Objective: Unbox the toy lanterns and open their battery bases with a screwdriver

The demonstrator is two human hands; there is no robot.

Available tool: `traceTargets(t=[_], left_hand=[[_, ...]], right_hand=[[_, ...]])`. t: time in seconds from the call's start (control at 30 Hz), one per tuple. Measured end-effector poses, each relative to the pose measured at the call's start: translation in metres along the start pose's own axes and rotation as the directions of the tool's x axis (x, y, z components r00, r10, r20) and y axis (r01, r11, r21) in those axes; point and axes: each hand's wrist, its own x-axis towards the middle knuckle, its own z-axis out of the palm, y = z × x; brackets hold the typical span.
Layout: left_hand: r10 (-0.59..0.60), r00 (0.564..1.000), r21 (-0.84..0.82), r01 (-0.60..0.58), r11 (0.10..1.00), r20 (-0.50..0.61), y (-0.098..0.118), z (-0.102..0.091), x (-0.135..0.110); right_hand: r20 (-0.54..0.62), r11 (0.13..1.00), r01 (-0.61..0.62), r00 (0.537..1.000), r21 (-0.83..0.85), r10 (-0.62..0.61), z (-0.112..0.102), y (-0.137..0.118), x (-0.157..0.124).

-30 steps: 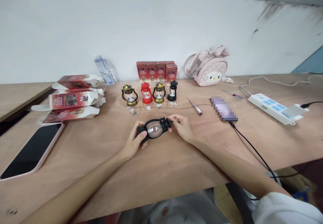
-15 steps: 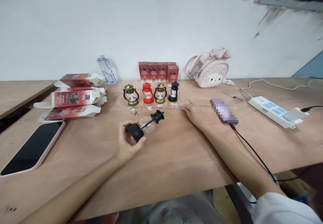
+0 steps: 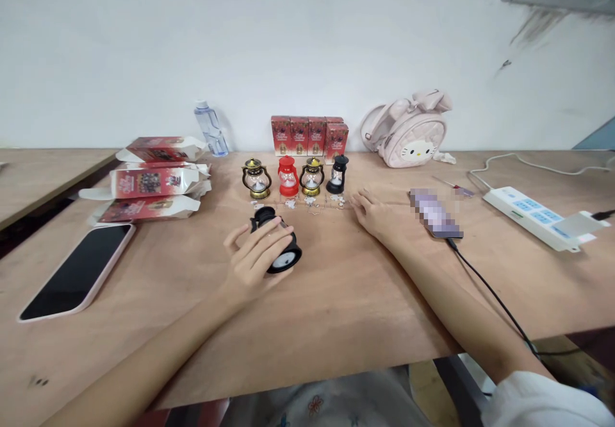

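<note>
Tilted in my left hand (image 3: 254, 257) is a small black toy lantern (image 3: 288, 251), its round base with a pale disc turned towards me and my fingers wrapped over its globe. My right hand (image 3: 372, 214) rests on the table, fingers loosely apart near small metal wire pieces (image 3: 314, 209); whether the fingertips touch any is too small to tell. Beyond them, a row of small lanterns stands upright: a bronze one (image 3: 257, 180), a red one (image 3: 289, 177), another bronze one (image 3: 312, 177) and a black one (image 3: 337, 175).
Red printed boxes (image 3: 300, 135) stand against the wall, with opened boxes (image 3: 154, 183) at left. Also on the table (image 3: 327, 324) are a water bottle (image 3: 211, 129), a pink bag (image 3: 413, 135), a phone (image 3: 79, 273), a cabled second phone (image 3: 437, 214) and a power strip (image 3: 533, 215).
My left hand has turned the black lantern over, so its base now faces me and its top points away to the left. My right hand has shifted slightly over the wire pieces.
</note>
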Motion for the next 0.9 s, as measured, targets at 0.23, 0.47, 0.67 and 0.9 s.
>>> traceTargets(t=[0.23, 0.47, 0.67, 0.9], left_hand=[[-0.091, 0.988, 0.062, 0.084, 0.995, 0.128, -0.002, 0.005, -0.004], [-0.012, 0.986, 0.056, 0.002, 0.998, 0.164, -0.006, 0.014, -0.011], [-0.005, 0.991, 0.067, -0.004, 0.998, 0.134, 0.001, 0.02, -0.01], [0.046, 0.995, 0.092, -0.054, 0.994, 0.089, 0.009, 0.02, -0.005]], right_hand=[[-0.179, 0.875, 0.243, 0.967, 0.418, -0.183, -0.016, -0.061, -0.031], [-0.227, 0.714, 0.468, 0.882, 0.521, -0.413, -0.02, -0.125, -0.047], [-0.253, 0.688, 0.509, 0.859, 0.517, -0.445, -0.026, -0.128, -0.042], [-0.251, 0.69, 0.512, 0.857, 0.512, -0.45, -0.026, -0.129, -0.042]])
